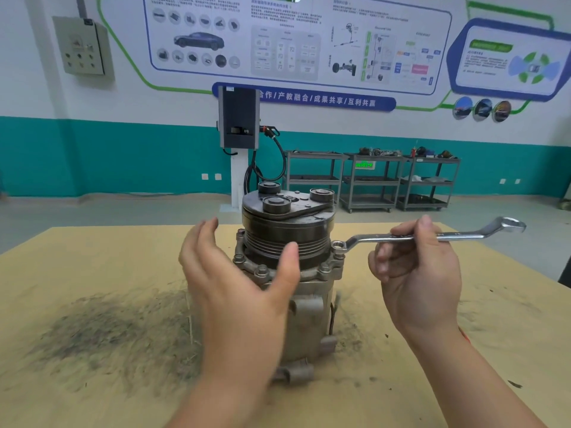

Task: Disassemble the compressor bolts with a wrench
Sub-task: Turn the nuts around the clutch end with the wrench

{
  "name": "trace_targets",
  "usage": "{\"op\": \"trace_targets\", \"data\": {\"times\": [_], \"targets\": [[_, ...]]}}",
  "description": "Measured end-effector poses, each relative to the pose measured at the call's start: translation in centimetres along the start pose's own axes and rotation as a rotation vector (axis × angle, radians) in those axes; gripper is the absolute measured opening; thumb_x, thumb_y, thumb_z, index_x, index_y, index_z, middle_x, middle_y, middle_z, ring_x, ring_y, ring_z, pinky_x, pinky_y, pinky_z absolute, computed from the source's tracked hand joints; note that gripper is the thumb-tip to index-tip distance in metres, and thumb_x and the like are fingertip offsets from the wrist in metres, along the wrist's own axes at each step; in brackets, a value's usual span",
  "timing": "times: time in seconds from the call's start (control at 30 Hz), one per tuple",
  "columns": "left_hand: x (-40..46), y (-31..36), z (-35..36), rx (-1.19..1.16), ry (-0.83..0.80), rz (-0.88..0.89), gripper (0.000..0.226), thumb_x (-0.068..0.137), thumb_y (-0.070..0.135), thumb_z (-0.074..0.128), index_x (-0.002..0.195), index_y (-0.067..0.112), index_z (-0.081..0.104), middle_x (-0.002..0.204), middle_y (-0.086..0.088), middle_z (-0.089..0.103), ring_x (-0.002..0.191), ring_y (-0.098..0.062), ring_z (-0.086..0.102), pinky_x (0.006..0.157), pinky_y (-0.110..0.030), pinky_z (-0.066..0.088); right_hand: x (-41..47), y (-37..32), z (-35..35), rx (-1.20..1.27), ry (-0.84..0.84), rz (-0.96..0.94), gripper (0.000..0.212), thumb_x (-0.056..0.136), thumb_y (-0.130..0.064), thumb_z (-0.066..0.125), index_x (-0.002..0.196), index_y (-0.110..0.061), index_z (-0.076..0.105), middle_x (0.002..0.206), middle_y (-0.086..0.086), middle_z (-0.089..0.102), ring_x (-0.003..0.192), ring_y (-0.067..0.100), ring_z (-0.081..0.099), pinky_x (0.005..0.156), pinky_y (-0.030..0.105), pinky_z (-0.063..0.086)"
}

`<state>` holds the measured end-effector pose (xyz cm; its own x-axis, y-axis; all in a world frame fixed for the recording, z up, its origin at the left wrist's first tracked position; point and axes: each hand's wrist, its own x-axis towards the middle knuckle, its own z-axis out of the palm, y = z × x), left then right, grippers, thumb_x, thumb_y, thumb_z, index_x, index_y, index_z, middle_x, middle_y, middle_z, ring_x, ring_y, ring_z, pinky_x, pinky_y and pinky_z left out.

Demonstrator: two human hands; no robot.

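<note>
Compressor [304, 291] stands upright at the centre of the frame on the tan table [92, 257], and it looks well worn: a dull, dusty grey body below, a dark ribbed pulley [287, 236] above, and a clutch plate on top carrying three round steel bosses. Around the flange under the pulley sits a ring of hex bolts [262, 269], grimy and still seated. The wrench [432, 236], a bright offset ring spanner, runs out to the right of centre, its near ring dropped over the bolt at the flange's right edge. The right hand [417, 273] holds the shank, thumb on top and fingers curled beneath. The left hand [234, 273] is spread wide, fingers straight, cupped just in front of the pulley's left side; whether it touches the metal I cannot tell. Dark filings smear the table at lower left. Up on the back wall, a blue banner [304, 98] reads "合作/产教融合/成果共享/互利共赢". The posters above it carry text too small to read. A grey charging unit [238, 117] hangs on a post behind the compressor.
</note>
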<state>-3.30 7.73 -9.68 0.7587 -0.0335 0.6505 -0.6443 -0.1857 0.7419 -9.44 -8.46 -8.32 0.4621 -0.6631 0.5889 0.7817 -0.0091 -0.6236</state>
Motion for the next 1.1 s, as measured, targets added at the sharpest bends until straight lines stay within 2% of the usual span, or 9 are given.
{"op": "trace_targets", "data": {"times": [0.13, 0.23, 0.27, 0.57, 0.63, 0.73, 0.87, 1.03, 1.1], "targets": [[3.4, -2.7, -1.6, -0.229, -0.400, -0.199, 0.122, 0.047, 0.083, 0.059, 0.152, 0.035, 0.020, 0.143, 0.029, 0.033, 0.127, 0.009, 0.037, 0.101, -0.019, 0.029, 0.8, 0.0, -0.6, 0.006, 0.023, 0.088, 0.046, 0.100, -0.029, 0.040, 0.062, -0.019, 0.066, 0.049, 0.006, 0.051, 0.040, 0.016, 0.042, 0.044, 0.020, 0.035], [4.2, -4.4, -1.6, -0.351, -0.555, -0.182, 0.108, 0.054, 0.072, 0.070, 0.148, 0.039, 0.030, 0.118, 0.048, 0.052, 0.108, 0.027, 0.047, 0.082, 0.001, 0.038, 1.4, 0.0, -0.8, 0.074, 0.042, 0.233, 0.053, 0.103, -0.025, 0.036, 0.059, -0.018, 0.065, 0.048, 0.005, 0.048, 0.039, 0.014, 0.039, 0.041, 0.019, 0.033], [4.2, -4.7, -1.6, -0.377, -0.576, -0.175, 0.103, 0.057, 0.070, 0.072, 0.147, 0.040, 0.031, 0.113, 0.050, 0.054, 0.105, 0.028, 0.048, 0.078, 0.000, 0.041, 1.4, 0.1, -0.8, 0.095, 0.047, 0.279, 0.053, 0.103, -0.025, 0.037, 0.059, -0.017, 0.065, 0.049, 0.004, 0.047, 0.040, 0.013, 0.038, 0.040, 0.018, 0.032], [4.0, -5.3, -1.1, -0.520, -0.611, -0.207, 0.096, 0.058, 0.065, 0.075, 0.143, 0.049, 0.034, 0.123, 0.038, 0.056, 0.114, 0.013, 0.055, 0.093, -0.023, 0.041, 2.2, -0.3, -1.1, 0.165, 0.024, 0.437, 0.044, 0.099, -0.024, 0.041, 0.063, -0.012, 0.062, 0.050, 0.005, 0.044, 0.039, 0.012, 0.035, 0.036, 0.021, 0.030], [4.1, -5.3, -1.0, -0.532, -0.609, -0.201, 0.094, 0.059, 0.063, 0.075, 0.143, 0.048, 0.036, 0.124, 0.035, 0.058, 0.115, 0.010, 0.056, 0.093, -0.023, 0.042, 1.5, 0.3, -0.7, 0.122, 0.089, 0.325, 0.044, 0.099, -0.023, 0.042, 0.060, -0.014, 0.061, 0.048, 0.005, 0.044, 0.038, 0.014, 0.035, 0.039, 0.021, 0.030], [4.2, -5.4, -1.0, -0.535, -0.599, -0.208, 0.096, 0.058, 0.064, 0.075, 0.144, 0.047, 0.035, 0.124, 0.035, 0.058, 0.116, 0.008, 0.056, 0.099, -0.027, 0.043, -0.5, 1.0, -0.2, -0.092, 0.138, -0.086, 0.033, 0.091, -0.024, 0.045, 0.061, -0.021, 0.059, 0.047, 0.003, 0.047, 0.040, 0.018, 0.039, 0.044, 0.022, 0.031], [4.1, -5.3, -1.0, -0.540, -0.603, -0.221, 0.097, 0.057, 0.066, 0.076, 0.143, 0.049, 0.034, 0.127, 0.032, 0.058, 0.121, 0.003, 0.055, 0.109, -0.039, 0.041, -2.7, 1.4, 0.6, -0.486, -0.100, -0.587, 0.020, 0.092, -0.019, 0.042, 0.075, -0.025, 0.051, 0.058, -0.003, 0.044, 0.048, 0.015, 0.041, 0.045, 0.025, 0.032], [4.2, -5.4, -1.3, -0.548, -0.647, -0.230, 0.102, 0.056, 0.062, 0.081, 0.144, 0.053, 0.031, 0.134, 0.028, 0.055, 0.127, -0.004, 0.053, 0.112, -0.047, 0.038, -2.8, 1.6, 0.5, -0.678, -0.300, -0.830, 0.029, 0.099, -0.041, 0.052, 0.089, -0.013, 0.055, 0.066, -0.002, 0.047, 0.055, 0.010, 0.043, 0.053, 0.014, 0.035], [4.3, -5.6, -1.5, -0.546, -0.694, -0.220, 0.110, 0.052, 0.062, 0.086, 0.145, 0.056, 0.027, 0.136, 0.028, 0.054, 0.128, -0.006, 0.053, 0.112, -0.046, 0.038, -2.4, 1.0, 0.3, -0.623, -0.254, -0.761, 0.026, 0.100, -0.043, 0.048, 0.089, -0.022, 0.059, 0.068, -0.008, 0.051, 0.059, 0.003, 0.049, 0.059, 0.012, 0.039]]}}
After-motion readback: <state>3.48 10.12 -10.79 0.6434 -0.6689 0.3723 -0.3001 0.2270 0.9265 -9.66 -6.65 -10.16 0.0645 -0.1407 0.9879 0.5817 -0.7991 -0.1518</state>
